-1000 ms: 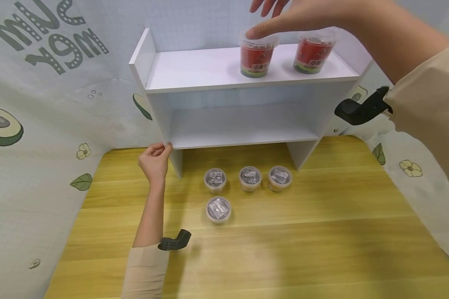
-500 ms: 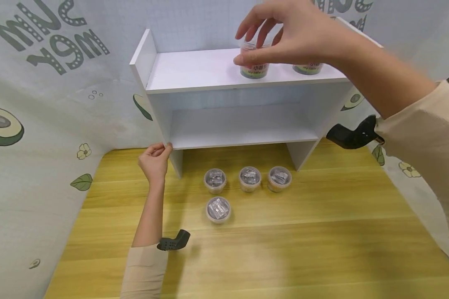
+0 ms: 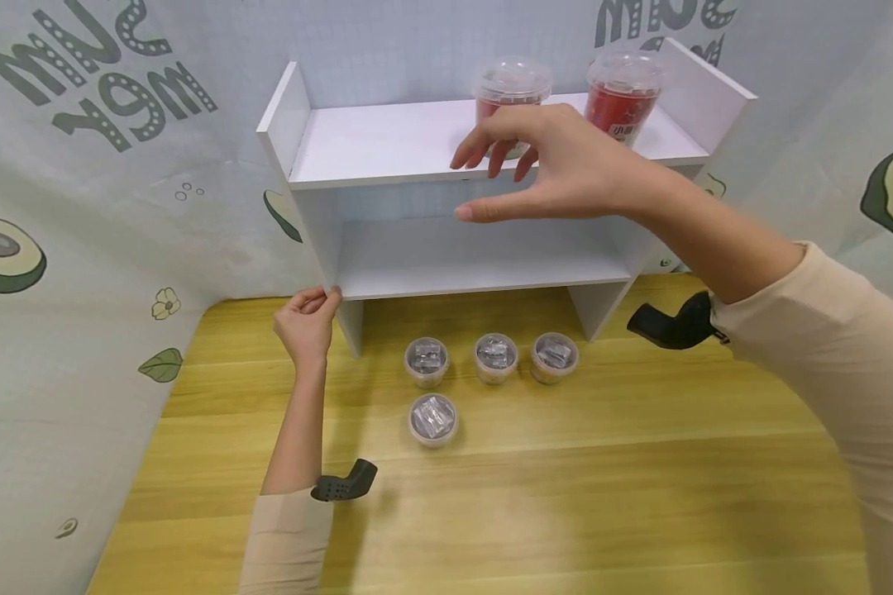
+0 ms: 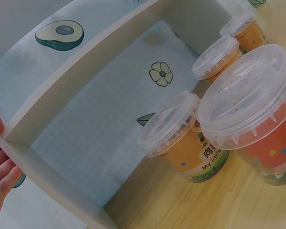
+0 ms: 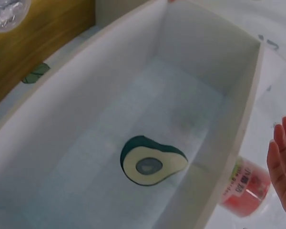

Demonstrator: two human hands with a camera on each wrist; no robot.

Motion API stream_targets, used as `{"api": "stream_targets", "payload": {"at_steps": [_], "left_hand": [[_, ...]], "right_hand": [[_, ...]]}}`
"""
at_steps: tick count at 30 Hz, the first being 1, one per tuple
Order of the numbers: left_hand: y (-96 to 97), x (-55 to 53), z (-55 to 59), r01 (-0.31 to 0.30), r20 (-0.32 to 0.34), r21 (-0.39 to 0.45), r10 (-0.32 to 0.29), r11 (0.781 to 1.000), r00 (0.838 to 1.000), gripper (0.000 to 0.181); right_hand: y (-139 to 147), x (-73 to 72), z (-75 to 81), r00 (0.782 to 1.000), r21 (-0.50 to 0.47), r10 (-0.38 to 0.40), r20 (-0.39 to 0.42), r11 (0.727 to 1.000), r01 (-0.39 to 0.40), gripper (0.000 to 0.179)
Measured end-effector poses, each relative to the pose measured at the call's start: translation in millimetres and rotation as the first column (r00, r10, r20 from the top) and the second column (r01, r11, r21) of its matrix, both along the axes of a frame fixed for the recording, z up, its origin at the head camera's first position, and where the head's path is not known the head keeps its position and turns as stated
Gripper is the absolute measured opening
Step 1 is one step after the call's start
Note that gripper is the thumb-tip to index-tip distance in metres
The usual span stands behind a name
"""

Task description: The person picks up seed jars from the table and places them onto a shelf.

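My left hand [image 3: 307,325] pinches the left side edge of a white shelf [image 3: 484,252], with fingers [image 4: 2,167] behind and in front of the panel. In front of the upper board hovers my right hand [image 3: 558,165], fingers spread apart from the thumb and nothing between them. Behind it, a red cup with a clear lid [image 3: 513,78] stands on the top board, partly hidden by the hand. Another red cup [image 3: 623,95] stands to its right. The right wrist view catches one red cup [image 5: 248,188] beside the right fingers.
Several lidded cups stand on the wooden table [image 3: 565,496]: three in a row by the shelf's foot, including a left one [image 3: 427,361], and a nearer cup [image 3: 433,419]. In the left wrist view the row's labels are orange, while the nearer cup [image 4: 262,157] is red-orange.
My right hand has come away from the left red cup, moving down and toward me with its fingers spread. The cups stay where they were, and my left hand keeps its hold on the shelf.
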State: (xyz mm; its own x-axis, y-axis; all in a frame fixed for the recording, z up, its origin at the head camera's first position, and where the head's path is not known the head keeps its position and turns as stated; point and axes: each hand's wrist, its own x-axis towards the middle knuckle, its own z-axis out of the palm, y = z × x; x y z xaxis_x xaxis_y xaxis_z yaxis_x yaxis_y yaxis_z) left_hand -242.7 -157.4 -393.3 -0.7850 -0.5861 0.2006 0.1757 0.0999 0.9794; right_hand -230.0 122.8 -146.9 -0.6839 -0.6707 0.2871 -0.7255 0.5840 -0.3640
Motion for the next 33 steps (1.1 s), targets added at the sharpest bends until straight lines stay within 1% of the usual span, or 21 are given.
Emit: {"api": "stream_targets", "payload": {"at_steps": [2,7,13,19,25,28,33], "left_hand": [[-0.3,0.0,-0.2,-0.003,0.001,-0.006,0.003,1.0,1.0,0.021],[-0.1,0.4,-0.1,0.001,0.0,-0.005,-0.001,1.0,1.0,0.02],[-0.2,0.2,-0.4,0.006,0.005,-0.001,-0.006,1.0,1.0,0.02],[-0.4,0.7,-1.5,0.002,0.018,0.001,-0.002,1.0,1.0,0.022],[-0.3,1.6,-0.2,-0.006,0.013,0.002,0.006,1.0,1.0,0.021],[0.3,1.5,-0.2,-0.005,0.017,0.0,0.005,1.0,1.0,0.021],[0.9,1.0,-0.3,-0.001,0.015,0.0,0.001,1.0,1.0,0.021]], "right_hand": [[-0.2,1.4,-6.3,1.0,-0.01,0.008,0.028,1.0,-0.007,0.041],[0.6,2.2,-20.8,0.997,-0.027,0.044,0.067,0.999,-0.042,0.039],[-0.5,2.2,-31.7,0.994,-0.017,0.057,0.097,0.998,-0.055,0.041],[-4.7,4.6,-44.7,0.988,0.002,0.096,0.119,0.995,-0.097,0.044],[-10.7,7.7,-62.5,0.981,0.023,0.139,0.134,0.989,-0.144,0.045],[-12.3,9.5,-71.3,0.977,0.042,0.15,0.151,0.987,-0.157,0.046],[-14.1,11.9,-83.2,0.972,0.072,0.143,0.188,0.985,-0.159,0.047]]}}
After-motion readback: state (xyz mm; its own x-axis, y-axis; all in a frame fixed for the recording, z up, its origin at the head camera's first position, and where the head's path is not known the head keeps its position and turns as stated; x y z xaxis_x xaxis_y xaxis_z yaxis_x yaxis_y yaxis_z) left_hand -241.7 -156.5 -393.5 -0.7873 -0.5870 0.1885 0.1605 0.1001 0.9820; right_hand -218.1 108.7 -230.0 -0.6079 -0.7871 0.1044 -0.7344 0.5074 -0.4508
